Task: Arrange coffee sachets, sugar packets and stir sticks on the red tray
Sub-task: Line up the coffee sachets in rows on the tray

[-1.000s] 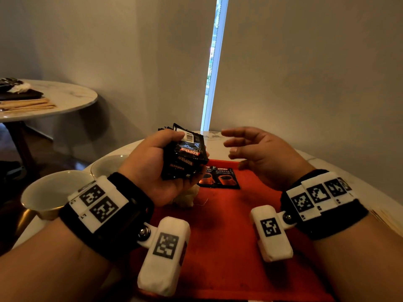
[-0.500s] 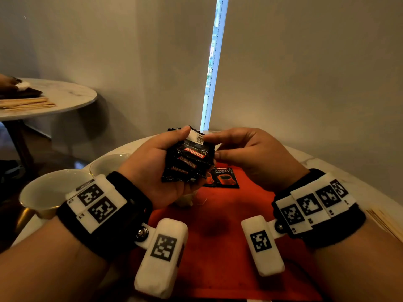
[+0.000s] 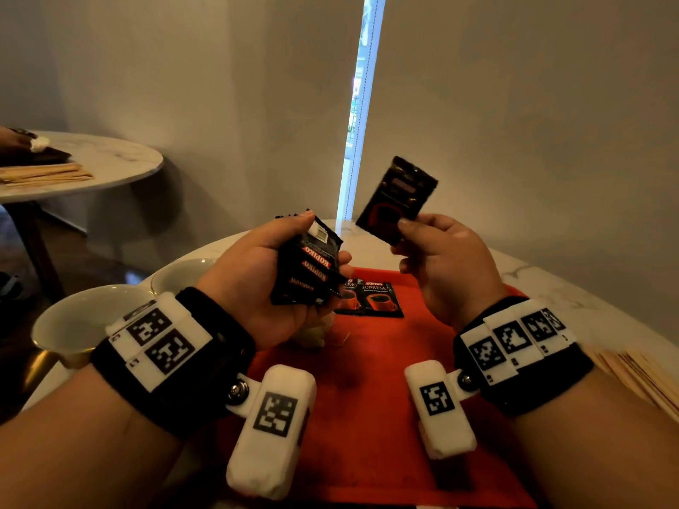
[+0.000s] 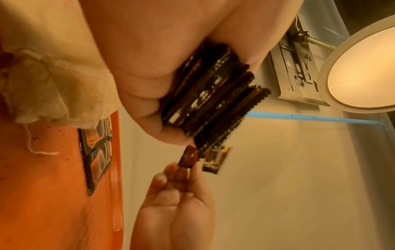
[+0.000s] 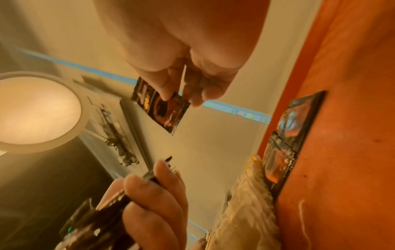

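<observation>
My left hand (image 3: 286, 273) grips a stack of several black coffee sachets (image 3: 306, 268) above the near-left part of the red tray (image 3: 371, 391); the stack's serrated edges (image 4: 215, 104) fan out in the left wrist view. My right hand (image 3: 437, 259) pinches one single black sachet (image 3: 398, 198) by its lower end, lifted above the tray's far side; the same sachet (image 5: 160, 104) shows in the right wrist view. Two sachets (image 3: 371, 299) lie flat side by side at the tray's far edge. A white gauzy pouch (image 3: 312, 332) sits on the tray under my left hand.
Two white cups (image 3: 84, 321) stand left of the tray on the round marble table (image 3: 543, 288). Wooden stir sticks (image 3: 635, 372) lie at the right, beyond my right wrist. A second round table (image 3: 110, 167) with more sticks stands at the far left.
My right hand reached to the stack, pinched one sachet and pulled it up and to the right, away from the stack. The left hand kept holding the rest.
</observation>
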Tool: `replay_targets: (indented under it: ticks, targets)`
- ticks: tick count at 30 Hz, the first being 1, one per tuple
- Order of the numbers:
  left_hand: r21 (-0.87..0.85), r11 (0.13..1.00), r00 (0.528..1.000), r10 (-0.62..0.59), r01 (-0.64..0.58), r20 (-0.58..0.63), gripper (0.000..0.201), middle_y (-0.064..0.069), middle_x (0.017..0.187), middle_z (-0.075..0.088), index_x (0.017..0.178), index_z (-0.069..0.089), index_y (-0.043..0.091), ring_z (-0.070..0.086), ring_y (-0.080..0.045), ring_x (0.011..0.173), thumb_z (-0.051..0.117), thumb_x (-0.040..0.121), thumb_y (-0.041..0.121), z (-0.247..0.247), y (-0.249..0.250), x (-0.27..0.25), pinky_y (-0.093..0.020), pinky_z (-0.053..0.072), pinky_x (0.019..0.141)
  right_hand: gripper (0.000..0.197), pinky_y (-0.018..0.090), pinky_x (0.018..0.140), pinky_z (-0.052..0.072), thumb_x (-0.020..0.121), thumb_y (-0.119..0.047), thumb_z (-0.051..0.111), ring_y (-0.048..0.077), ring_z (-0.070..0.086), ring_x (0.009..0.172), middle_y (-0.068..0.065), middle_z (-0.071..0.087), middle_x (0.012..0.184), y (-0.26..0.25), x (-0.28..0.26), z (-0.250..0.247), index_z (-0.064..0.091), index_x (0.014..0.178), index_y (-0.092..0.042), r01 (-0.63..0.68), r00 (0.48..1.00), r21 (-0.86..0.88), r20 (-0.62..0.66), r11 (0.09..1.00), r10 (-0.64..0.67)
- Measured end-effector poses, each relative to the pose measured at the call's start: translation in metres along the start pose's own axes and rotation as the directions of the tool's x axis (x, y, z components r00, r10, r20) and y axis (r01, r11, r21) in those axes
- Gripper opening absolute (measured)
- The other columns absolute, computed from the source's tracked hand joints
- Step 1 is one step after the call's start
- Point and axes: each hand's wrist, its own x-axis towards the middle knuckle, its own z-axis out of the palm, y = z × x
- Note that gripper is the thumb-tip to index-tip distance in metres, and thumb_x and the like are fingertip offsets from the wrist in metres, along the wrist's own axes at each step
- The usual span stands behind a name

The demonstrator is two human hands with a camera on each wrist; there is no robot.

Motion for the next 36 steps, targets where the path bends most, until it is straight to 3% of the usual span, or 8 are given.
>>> replay_targets:
  ticks: [6,12,16,22,30,36]
  targets:
    - [-0.042,0.996,0.995,0.069,-0.072,-0.077,0.054,-0.012,0.098,0.07,0.127,0.06,0.0,0.07,-0.022,0.075,0.054,0.093,0.043,0.0,0.004,-0.001,-0.032,0.054,0.071,0.012,0.021,0.037,0.04,0.097,0.001,0.055,0.016,0.054,0.048,0.012,0.064,0.075,0.017,0.003,-0.003,0.059,0.089,-0.007,-0.33,0.944,-0.005,0.004,0.944,0.33]
    - [-0.06,0.995,0.995,0.076,-0.079,-0.063,0.056,-0.011,0.1,0.069,0.13,0.059,0.001,0.069,-0.021,0.077,0.053,0.093,0.043,0.0,0.005,-0.002,-0.033,0.052,0.07,0.017,0.023,0.042,0.039,0.092,0.013,0.053,0.018,0.055,0.054,0.014,0.063,0.074,0.026,-0.005,0.001,0.06,0.09,-0.002,-0.475,0.871,-0.115,0.082,0.872,0.485]
    - [-0.054,0.995,0.995,0.08,-0.084,-0.067,0.053,-0.012,0.101,0.069,0.125,0.061,0.0,0.068,-0.022,0.079,0.054,0.093,0.042,0.0,0.005,-0.002,-0.034,0.052,0.072,0.029,0.027,0.047,0.049,0.091,0.014,0.053,0.02,0.061,0.058,0.024,0.063,0.097,0.027,-0.006,0.0,0.059,0.118,0.007,-0.514,0.84,-0.168,0.099,0.841,0.533]
    - [-0.06,0.995,0.996,0.073,-0.076,-0.053,0.052,-0.012,0.099,0.069,0.121,0.062,0.0,0.069,-0.022,0.077,0.054,0.093,0.043,-0.001,0.005,-0.002,-0.033,0.053,0.07,0.033,0.029,0.056,0.059,0.092,0.015,0.052,0.026,0.071,0.072,0.03,0.066,0.115,0.023,-0.008,0.003,0.059,0.122,0.003,-0.557,0.799,-0.195,0.141,0.807,0.585]
    - [-0.075,0.995,0.997,0.069,-0.072,-0.041,0.056,-0.012,0.098,0.069,0.128,0.06,0.0,0.07,-0.022,0.074,0.054,0.093,0.044,-0.002,0.005,-0.001,-0.029,0.057,0.065,0.031,0.035,0.065,0.061,0.093,0.01,0.055,0.034,0.072,0.079,0.031,0.065,0.119,0.017,-0.014,0.007,0.056,0.123,0.0,-0.532,0.797,-0.218,0.198,0.818,0.571]
    - [-0.069,0.995,0.996,0.073,-0.076,-0.044,0.058,-0.012,0.1,0.069,0.127,0.06,0.0,0.071,-0.022,0.073,0.056,0.092,0.046,-0.003,0.005,-0.001,-0.029,0.057,0.063,0.024,0.033,0.052,0.055,0.093,0.003,0.06,0.03,0.071,0.069,0.032,0.067,0.111,0.018,-0.016,0.007,0.061,0.117,0.001,-0.483,0.826,-0.288,0.165,0.827,0.539]
